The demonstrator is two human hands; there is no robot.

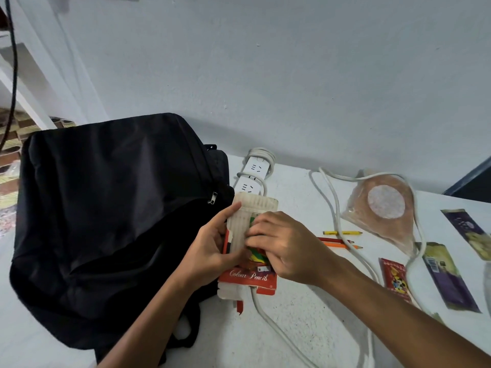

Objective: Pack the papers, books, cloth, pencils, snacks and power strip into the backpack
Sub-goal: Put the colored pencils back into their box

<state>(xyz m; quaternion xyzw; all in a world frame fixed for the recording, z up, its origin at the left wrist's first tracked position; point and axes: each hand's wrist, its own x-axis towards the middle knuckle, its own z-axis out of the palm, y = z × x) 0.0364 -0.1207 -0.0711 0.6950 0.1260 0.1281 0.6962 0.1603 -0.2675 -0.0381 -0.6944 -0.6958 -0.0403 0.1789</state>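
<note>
Your left hand grips the pencil box; your right hand fingers pinch its contents beside the backpack.

A pale blue-grey wall rises behind the white speckled bench. At far left, a patterned floor, a white frame and a hanging black cable.

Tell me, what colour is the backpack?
Black, all over. The backpack shows plainly in the head view.
</note>
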